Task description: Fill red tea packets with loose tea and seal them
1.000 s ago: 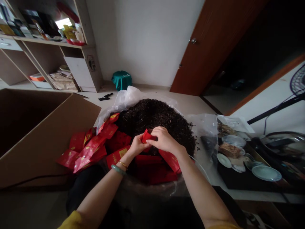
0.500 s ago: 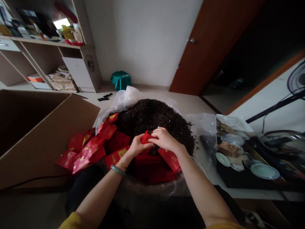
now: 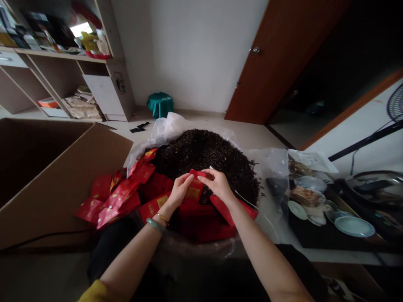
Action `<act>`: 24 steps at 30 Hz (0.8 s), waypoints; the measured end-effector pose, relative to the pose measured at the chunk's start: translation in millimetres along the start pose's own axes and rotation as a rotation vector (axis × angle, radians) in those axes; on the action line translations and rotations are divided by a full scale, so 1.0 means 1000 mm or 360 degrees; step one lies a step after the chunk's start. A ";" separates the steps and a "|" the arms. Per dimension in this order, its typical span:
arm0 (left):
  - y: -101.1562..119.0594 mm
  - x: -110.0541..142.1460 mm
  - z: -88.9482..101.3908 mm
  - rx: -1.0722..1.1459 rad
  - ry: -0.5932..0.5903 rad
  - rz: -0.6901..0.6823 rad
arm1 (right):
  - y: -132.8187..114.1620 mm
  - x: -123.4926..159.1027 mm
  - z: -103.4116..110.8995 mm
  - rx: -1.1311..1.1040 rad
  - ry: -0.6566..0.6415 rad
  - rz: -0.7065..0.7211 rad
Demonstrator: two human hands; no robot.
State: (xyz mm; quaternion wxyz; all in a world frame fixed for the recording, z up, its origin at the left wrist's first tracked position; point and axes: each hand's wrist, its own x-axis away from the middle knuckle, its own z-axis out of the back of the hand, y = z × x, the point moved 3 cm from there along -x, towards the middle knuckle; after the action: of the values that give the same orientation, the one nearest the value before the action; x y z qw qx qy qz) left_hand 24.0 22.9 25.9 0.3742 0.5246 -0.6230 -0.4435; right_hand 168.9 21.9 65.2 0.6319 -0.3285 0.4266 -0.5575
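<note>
A small red packet (image 3: 193,193) with a gold print hangs upright between my hands, above the heap of dark dried leaves (image 3: 201,147). My left hand (image 3: 180,189) pinches its upper left edge. The thumb and fingers of my right hand (image 3: 217,183) close on its upper right corner. The leaves look like loose tea and fill a sack lined with clear plastic (image 3: 166,126). More red packets (image 3: 119,199) lie piled at the left rim, and others (image 3: 204,222) rest below my hands. A thin white stick or cord (image 3: 252,203) shows beside my right wrist.
At left stands an open cardboard box (image 3: 94,163). A low table at right bears a black tray (image 3: 302,235) with bowls, a pale dish (image 3: 354,224) and plastic bags. A teal-covered bin (image 3: 160,105) stands by the wall, near a brown door (image 3: 270,54).
The red packet, folded or tilted between my fingers before, now hangs flat with its gold print showing. My hands have shifted only slightly, and the white stick or cord shows more.
</note>
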 end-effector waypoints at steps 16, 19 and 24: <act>-0.006 -0.003 0.007 0.0090 0.0152 0.0049 | 0.008 0.004 0.000 -0.0341 0.0051 -0.0225; 0.000 -0.001 0.002 0.0000 0.0089 0.0006 | 0.003 0.006 0.002 -0.0288 0.0124 -0.0147; 0.003 0.002 -0.005 -0.0051 -0.0036 0.0080 | -0.003 0.006 0.006 -0.0203 0.0111 -0.0026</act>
State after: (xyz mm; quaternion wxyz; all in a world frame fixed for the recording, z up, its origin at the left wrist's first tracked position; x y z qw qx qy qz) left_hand 27.4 20.4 30.0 0.3865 0.4977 -0.6328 -0.4499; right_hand 173.1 15.2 68.9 0.5898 -0.3520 0.4804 -0.5453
